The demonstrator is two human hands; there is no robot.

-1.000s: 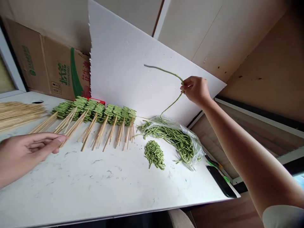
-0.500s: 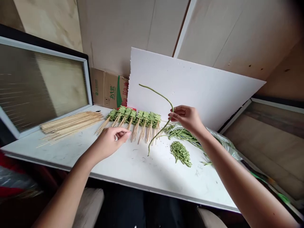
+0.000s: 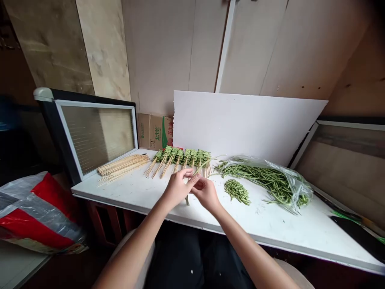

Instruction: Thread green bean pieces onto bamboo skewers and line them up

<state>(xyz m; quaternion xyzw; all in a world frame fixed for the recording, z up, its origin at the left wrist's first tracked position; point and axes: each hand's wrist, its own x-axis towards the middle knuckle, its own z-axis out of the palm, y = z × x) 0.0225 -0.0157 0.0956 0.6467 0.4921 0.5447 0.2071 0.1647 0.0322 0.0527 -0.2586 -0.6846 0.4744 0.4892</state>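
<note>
Beige panelled wall (image 3: 168,48), white table (image 3: 270,222)

On the white tabletop (image 3: 270,230), a pile of bamboo skewers (image 3: 123,163) is laid leftmost, a row of green bean skewers (image 3: 180,156) beside it, a clear plastic bag of long green beans (image 3: 270,180) rightmost. Before the row, one long green bean (image 3: 187,200) is pinched by left hand (image 3: 177,186) and right hand (image 3: 207,193).

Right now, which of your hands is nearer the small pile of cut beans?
Right. The right hand is just left of the small pile of cut beans, apart from it; the left hand lies farther left, both pinching a long bean.
</note>
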